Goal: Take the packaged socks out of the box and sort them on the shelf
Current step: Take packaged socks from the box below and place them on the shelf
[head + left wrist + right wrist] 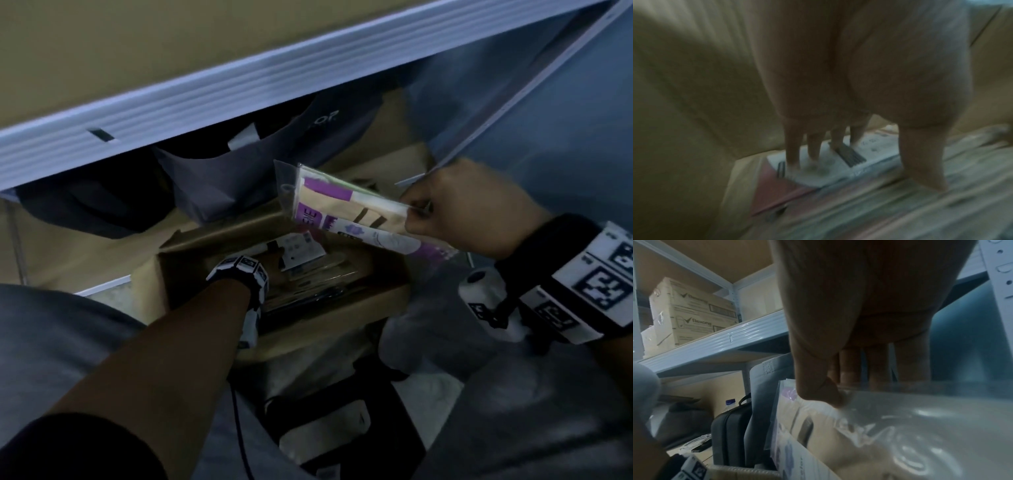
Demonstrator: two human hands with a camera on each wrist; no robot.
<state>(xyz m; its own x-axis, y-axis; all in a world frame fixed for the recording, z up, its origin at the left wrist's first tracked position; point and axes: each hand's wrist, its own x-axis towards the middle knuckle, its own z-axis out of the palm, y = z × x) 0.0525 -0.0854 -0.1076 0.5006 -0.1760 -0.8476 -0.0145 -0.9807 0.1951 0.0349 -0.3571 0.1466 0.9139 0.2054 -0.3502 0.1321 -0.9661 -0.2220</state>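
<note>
Pinching one edge of a clear sock packet (346, 209) between thumb and curled fingers, the right hand (469, 209) holds it in the air at the centre right of the head view, above the far right corner of the cardboard box (219, 240). Through the plastic show beige socks with dark stripes and a purple-and-white card (its white letters look like "EVE", though only part can be read). In the right wrist view the thumb (818, 386) presses on the crinkled bag while the fingers close behind it.

The left hand (849, 81) reaches down into the box at the centre of the head view, where only its marker-covered wristband shows. The left wrist view, which is blurred, shows its fingers (792, 146) held straight and spread, their tips on a white label (830, 167) of a packet lying flat on the stack; it grips nothing. A pink card edge lies beside that label.

Behind the box, under the grey-white shelf beam (239, 89), stand dark bags, one with white lettering too blurred to read. At the upper left of the right wrist view, cartons (690, 313) on a higher shelf are printed "Rexona".
</note>
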